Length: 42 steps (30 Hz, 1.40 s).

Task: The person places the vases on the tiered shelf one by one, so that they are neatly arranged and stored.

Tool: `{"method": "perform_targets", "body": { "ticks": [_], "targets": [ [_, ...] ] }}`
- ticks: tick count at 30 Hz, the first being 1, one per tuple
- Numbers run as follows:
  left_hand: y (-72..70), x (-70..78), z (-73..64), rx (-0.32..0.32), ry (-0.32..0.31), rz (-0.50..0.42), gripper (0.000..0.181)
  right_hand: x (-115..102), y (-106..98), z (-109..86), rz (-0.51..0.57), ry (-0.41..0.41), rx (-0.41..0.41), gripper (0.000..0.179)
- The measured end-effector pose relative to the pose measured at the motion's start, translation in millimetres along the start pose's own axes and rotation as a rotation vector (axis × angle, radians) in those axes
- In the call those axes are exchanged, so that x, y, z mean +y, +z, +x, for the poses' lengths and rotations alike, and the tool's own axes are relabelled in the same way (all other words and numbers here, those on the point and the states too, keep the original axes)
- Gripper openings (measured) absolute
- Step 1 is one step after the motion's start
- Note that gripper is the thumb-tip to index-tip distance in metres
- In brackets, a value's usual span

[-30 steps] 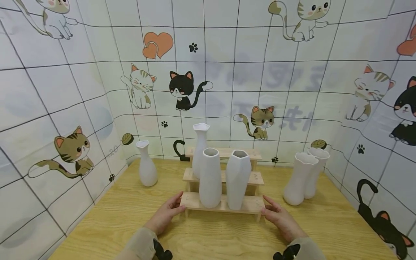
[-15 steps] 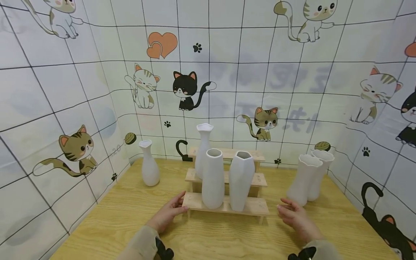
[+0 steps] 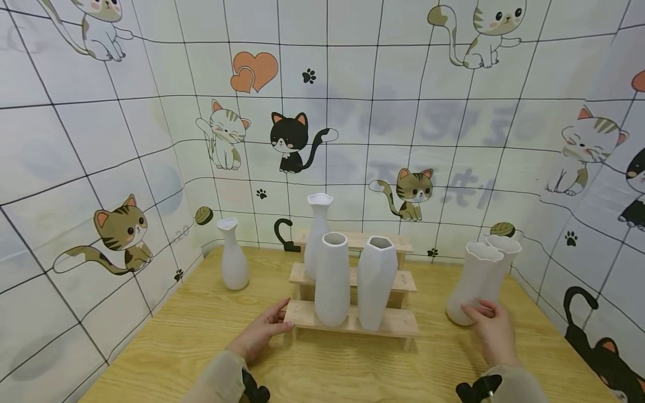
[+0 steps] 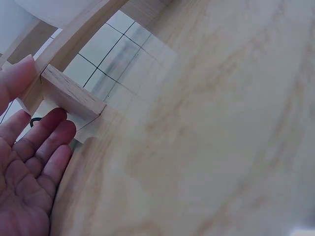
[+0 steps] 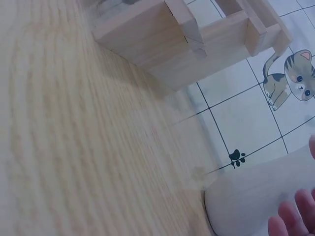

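Note:
In the head view my left hand (image 3: 259, 334) holds the left end of the lowest step of a pale wooden three-step stand (image 3: 302, 314). The left wrist view has the thumb (image 4: 19, 81) against the board and the other fingers beside the stand's leg (image 4: 74, 96). On the bottom step stand a tapered round white vase (image 3: 332, 285) and a faceted white vase (image 3: 375, 285); a slender flared white vase (image 3: 314, 240) stands behind them. My right hand (image 3: 494, 330) is at the lower part of a scallop-rimmed white vase (image 3: 476, 274), fingers (image 5: 290, 219) loosely bent beside it.
A second scallop-rimmed vase (image 3: 506, 257) stands just behind the first, at the right. A bottle-shaped white vase (image 3: 234, 263) stands at the table's back left. The wooden table (image 3: 191, 324) is bounded by walls (image 3: 342, 123) covered in a cat-print sheet.
My right hand has left the stand's right end and moved right to the scallop-rimmed vase. My left hand stays at the stand's left end. The head view has turned slightly left.

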<state>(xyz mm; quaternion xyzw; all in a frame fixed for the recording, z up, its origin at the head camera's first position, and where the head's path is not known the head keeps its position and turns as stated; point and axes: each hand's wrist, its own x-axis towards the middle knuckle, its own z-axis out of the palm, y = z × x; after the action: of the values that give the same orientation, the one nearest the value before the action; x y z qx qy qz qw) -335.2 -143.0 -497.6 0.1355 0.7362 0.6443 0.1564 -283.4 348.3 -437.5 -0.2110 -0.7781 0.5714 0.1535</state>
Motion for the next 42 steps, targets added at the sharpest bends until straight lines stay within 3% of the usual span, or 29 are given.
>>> {"method": "perform_targets", "body": {
  "ticks": [2, 7, 15, 23, 33, 42],
  "targets": [
    [0.1, -0.2, -0.4, -0.001, 0.003, 0.001, 0.081, -3, 1, 2.8, 0.017, -0.007, 0.046, 0.082],
    [1.0, 0.5, -1.9, -0.007, 0.012, -0.009, 0.08, -8, 4, 10.1, 0.088, -0.021, 0.067, 0.093],
    [3.1, 2.4, -2.1, 0.002, 0.01, -0.007, 0.078, -8, 8, 22.9, 0.057, -0.04, 0.085, 0.095],
    [3.1, 2.1, -2.4, 0.009, -0.002, -0.01, 0.079, -10, 12, 27.1, 0.096, -0.037, 0.071, 0.091],
    [3.5, 4.3, -2.9, 0.003, 0.014, -0.01, 0.077, -8, 13, 31.0, 0.055, -0.054, 0.078, 0.087],
    [2.5, 3.0, -1.3, 0.008, 0.018, -0.012, 0.077, -7, 10, 34.8, -0.06, -0.065, 0.094, 0.087]
  ]
}}
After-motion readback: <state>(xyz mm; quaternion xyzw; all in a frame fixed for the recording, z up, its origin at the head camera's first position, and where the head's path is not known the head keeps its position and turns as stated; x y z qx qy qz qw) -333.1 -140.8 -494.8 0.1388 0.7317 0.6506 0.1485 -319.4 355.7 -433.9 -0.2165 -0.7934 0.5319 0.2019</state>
